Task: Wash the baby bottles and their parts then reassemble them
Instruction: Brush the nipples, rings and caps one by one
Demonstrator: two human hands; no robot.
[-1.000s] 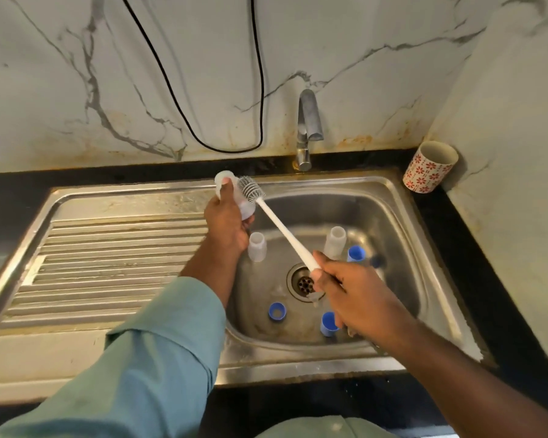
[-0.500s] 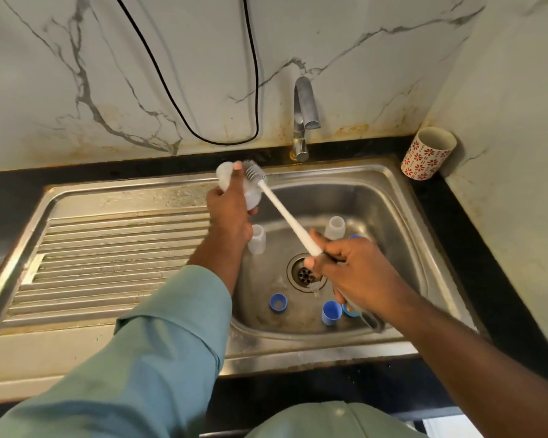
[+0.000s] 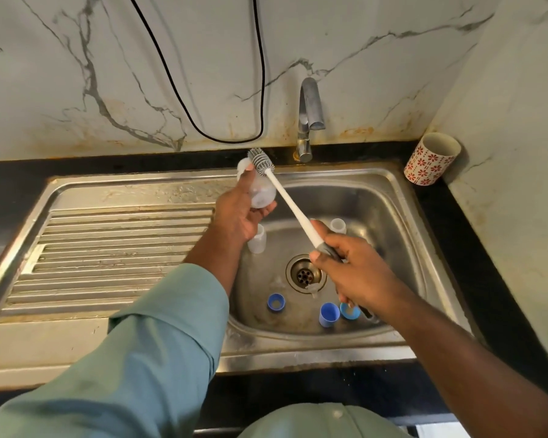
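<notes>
The washing looks to be at an early stage, with only one bottle in hand and everything else waiting in the sink (image 3: 393, 197).

The left hand (image 3: 238, 213) wraps its fingers and thumb round a clear baby bottle (image 3: 261, 197), held over the basin's rim at about ten o'clock from the drain (image 3: 304, 273). The right hand (image 3: 358, 273) grips the dark handle of a long white bottle brush (image 3: 293, 207), fingers curled tight about it. The grey bristle head sits just beside the bottle's upper end, outside it as far as I can tell; whether it is scrubbing the outside or about to enter, I cannot say.

Down in the basin, two more clear bottles stand upright: one (image 3: 257, 241) at ten o'clock from the drain, partly behind the left wrist, another (image 3: 338, 225) at one o'clock. Neither looks touched. Three blue parts lie toward the near wall: a blue ring (image 3: 276, 302) at seven o'clock, a blue cap (image 3: 329, 314) at five o'clock, and a second blue ring (image 3: 348, 311) just beside it, half hidden under the right hand. A small clear piece, perhaps a teat, lies at the drain's edge.

The tap (image 3: 309, 115) shows no water running. I see no suds. Nothing is reassembled, so scrubbing, rinsing and fitting all remain to be done.
</notes>
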